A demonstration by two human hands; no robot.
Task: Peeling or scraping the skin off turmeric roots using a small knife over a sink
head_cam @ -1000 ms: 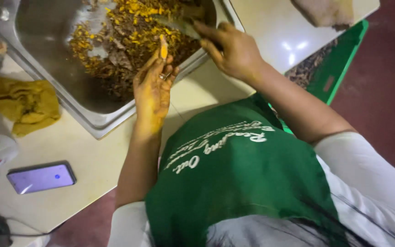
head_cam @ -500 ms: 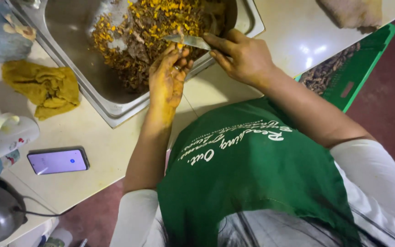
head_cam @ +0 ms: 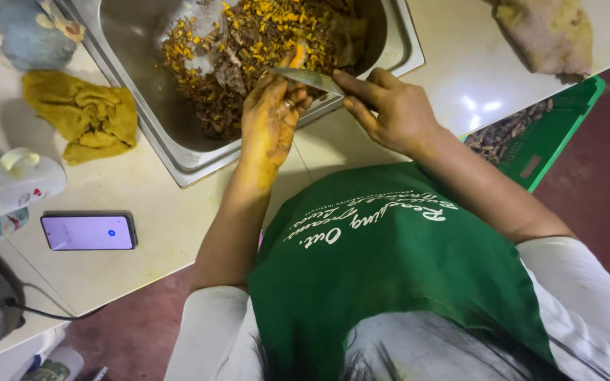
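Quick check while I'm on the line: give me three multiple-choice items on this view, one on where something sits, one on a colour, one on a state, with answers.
1. Where does the phone lie?
A. on the counter, beside the tray
B. inside the metal tray
C. on the green crate

2. What colour is the crumpled cloth next to the metal tray?
A. blue
B. mustard yellow
C. white

3. What is the right hand doing?
A. resting flat on the counter
B. holding the phone
C. gripping a knife

Answers: A, the phone lies screen-up on the counter; B, the cloth is mustard yellow; C, the blade reaches toward the left hand, which holds a small orange piece.
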